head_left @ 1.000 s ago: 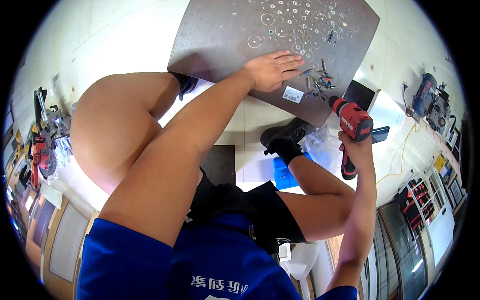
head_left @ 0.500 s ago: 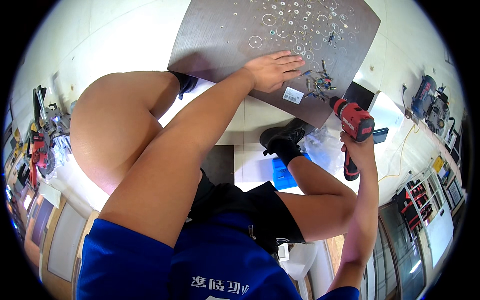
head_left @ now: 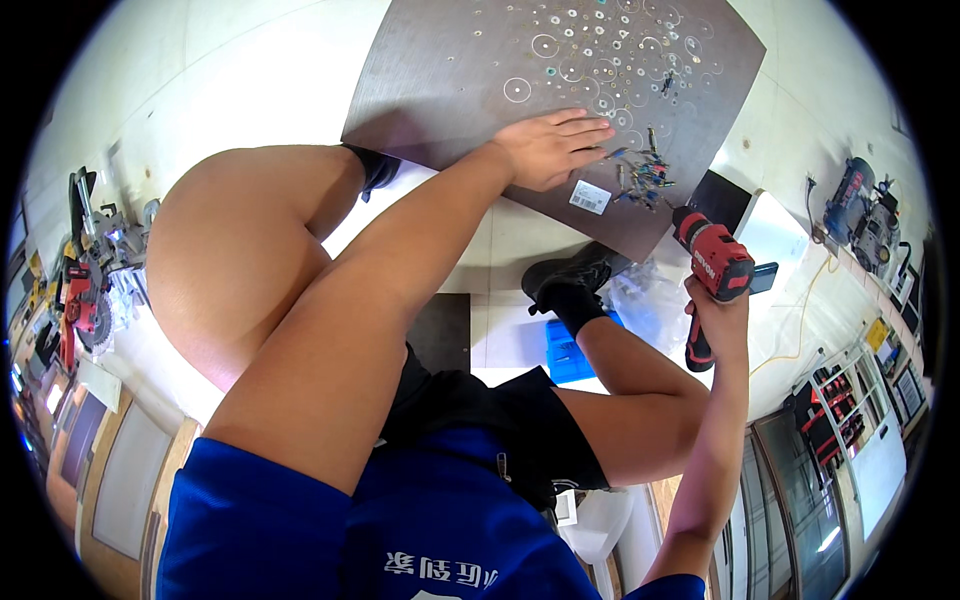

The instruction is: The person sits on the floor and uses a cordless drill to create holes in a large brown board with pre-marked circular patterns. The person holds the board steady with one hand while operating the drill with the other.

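Note:
My left hand (head_left: 553, 150) lies flat with its fingers spread on a dark brown board (head_left: 440, 110). Many small holes and thin rings mark the board's far part. Just right of my fingertips is a loose heap of drill bits (head_left: 643, 178), and a white label (head_left: 590, 197) sits near the board's edge. In my right hand (head_left: 718, 318) is a red and black cordless drill (head_left: 714, 258), gripped round its handle. The drill's nose points up and left toward the board's right corner, close to the heap. Whether a bit is fitted is hard to make out.
A blue plastic case (head_left: 568, 352) lies on the floor by my right foot, beside clear plastic wrap (head_left: 645, 300). To the right are a white box (head_left: 775, 235), a phone (head_left: 764, 278) and power tools (head_left: 858, 212). A red saw (head_left: 85, 310) stands far left.
My right hand and the drill have shifted slightly right and down. My left hand still rests flat on the board. The whole view has moved a little.

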`<state>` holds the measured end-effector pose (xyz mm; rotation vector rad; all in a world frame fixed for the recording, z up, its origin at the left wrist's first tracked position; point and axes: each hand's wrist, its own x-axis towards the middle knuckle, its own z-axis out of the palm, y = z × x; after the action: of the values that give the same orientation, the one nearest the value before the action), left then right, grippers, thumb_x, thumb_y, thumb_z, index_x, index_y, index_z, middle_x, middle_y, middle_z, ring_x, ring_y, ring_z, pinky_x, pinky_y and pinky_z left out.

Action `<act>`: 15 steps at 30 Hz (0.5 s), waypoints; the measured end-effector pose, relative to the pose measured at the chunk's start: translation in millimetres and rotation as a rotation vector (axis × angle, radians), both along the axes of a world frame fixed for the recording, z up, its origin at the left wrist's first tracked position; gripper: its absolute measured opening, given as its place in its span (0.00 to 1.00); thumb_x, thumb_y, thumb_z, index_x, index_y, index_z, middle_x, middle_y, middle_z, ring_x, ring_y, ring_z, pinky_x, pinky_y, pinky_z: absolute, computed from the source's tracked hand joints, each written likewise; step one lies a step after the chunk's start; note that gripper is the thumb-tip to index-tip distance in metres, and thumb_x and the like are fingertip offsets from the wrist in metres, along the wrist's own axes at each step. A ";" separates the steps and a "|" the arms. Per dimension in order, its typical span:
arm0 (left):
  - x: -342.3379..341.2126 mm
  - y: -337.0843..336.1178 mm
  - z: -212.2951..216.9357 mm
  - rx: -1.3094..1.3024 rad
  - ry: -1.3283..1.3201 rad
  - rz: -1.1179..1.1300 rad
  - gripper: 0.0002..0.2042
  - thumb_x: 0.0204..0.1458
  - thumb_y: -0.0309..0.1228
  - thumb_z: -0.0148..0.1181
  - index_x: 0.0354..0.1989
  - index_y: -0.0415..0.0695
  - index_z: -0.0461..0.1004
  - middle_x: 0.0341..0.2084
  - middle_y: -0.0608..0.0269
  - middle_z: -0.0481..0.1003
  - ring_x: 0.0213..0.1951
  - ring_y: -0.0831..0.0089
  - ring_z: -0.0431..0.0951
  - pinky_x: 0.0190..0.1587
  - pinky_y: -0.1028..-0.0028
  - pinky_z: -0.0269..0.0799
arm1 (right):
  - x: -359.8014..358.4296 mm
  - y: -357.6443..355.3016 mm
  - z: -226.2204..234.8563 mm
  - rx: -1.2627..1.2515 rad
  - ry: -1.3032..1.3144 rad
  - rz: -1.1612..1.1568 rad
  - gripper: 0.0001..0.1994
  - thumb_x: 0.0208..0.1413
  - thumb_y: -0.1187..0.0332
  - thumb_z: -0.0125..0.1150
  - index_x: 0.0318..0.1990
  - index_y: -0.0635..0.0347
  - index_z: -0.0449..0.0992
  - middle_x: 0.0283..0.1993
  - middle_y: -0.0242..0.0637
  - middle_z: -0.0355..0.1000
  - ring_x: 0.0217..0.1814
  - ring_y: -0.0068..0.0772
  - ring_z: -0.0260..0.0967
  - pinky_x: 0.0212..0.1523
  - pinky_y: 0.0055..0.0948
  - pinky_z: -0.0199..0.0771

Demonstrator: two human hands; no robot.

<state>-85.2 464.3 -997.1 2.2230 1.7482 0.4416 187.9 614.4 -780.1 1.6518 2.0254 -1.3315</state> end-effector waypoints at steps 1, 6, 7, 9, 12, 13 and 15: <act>0.6 0.3 0.1 -0.004 -0.008 -0.002 0.30 0.56 0.35 0.59 0.69 0.48 0.68 0.78 0.60 0.54 0.79 0.67 0.50 0.81 0.59 0.41 | 1.7 1.5 0.5 -0.019 -0.015 -0.001 0.17 0.53 0.76 0.66 0.51 0.64 0.74 0.37 0.36 0.77 0.26 0.26 0.75 0.27 0.27 0.77; -0.3 -0.2 3.2 -0.012 0.023 -0.001 0.30 0.56 0.36 0.60 0.69 0.48 0.68 0.78 0.61 0.54 0.79 0.67 0.50 0.81 0.59 0.42 | 3.3 -5.3 -0.3 -0.037 0.023 0.002 0.13 0.55 0.77 0.66 0.47 0.64 0.74 0.35 0.33 0.75 0.24 0.24 0.72 0.26 0.26 0.75; -0.5 0.0 4.3 -0.015 0.025 -0.003 0.30 0.56 0.36 0.60 0.69 0.49 0.68 0.78 0.61 0.54 0.79 0.67 0.50 0.81 0.60 0.42 | 3.0 -7.0 -0.2 -0.039 0.038 -0.025 0.13 0.55 0.77 0.66 0.47 0.64 0.74 0.35 0.33 0.74 0.24 0.24 0.72 0.26 0.26 0.75; -0.6 0.8 6.3 -0.020 0.026 -0.008 0.30 0.55 0.36 0.61 0.69 0.49 0.68 0.77 0.60 0.55 0.79 0.67 0.50 0.81 0.60 0.42 | 8.3 -3.6 -4.3 -0.041 0.046 -0.013 0.15 0.54 0.77 0.67 0.49 0.64 0.73 0.36 0.34 0.75 0.25 0.24 0.74 0.27 0.26 0.78; -1.1 0.2 5.8 -0.005 0.016 -0.002 0.30 0.55 0.36 0.61 0.69 0.48 0.68 0.77 0.60 0.55 0.79 0.67 0.50 0.81 0.59 0.42 | 9.7 -1.1 -7.6 -0.046 0.021 0.026 0.17 0.54 0.77 0.67 0.51 0.64 0.72 0.36 0.35 0.75 0.26 0.25 0.74 0.27 0.26 0.79; -1.3 0.1 4.6 0.003 0.010 0.003 0.30 0.54 0.36 0.61 0.69 0.48 0.69 0.77 0.60 0.55 0.78 0.67 0.51 0.80 0.59 0.42 | 9.1 -1.0 -7.7 -0.049 0.006 0.044 0.17 0.54 0.77 0.67 0.51 0.64 0.72 0.36 0.35 0.75 0.26 0.25 0.74 0.27 0.26 0.78; -0.5 0.9 3.1 0.008 0.010 0.000 0.30 0.54 0.36 0.62 0.69 0.48 0.69 0.77 0.60 0.55 0.79 0.67 0.50 0.81 0.59 0.42 | 7.7 -4.3 -5.8 -0.025 0.017 0.012 0.17 0.54 0.77 0.67 0.51 0.64 0.72 0.36 0.35 0.75 0.26 0.25 0.74 0.27 0.26 0.79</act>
<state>-85.7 465.2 -994.0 2.2343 1.7543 0.4387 195.6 610.1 -785.9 1.6210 2.0160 -1.3665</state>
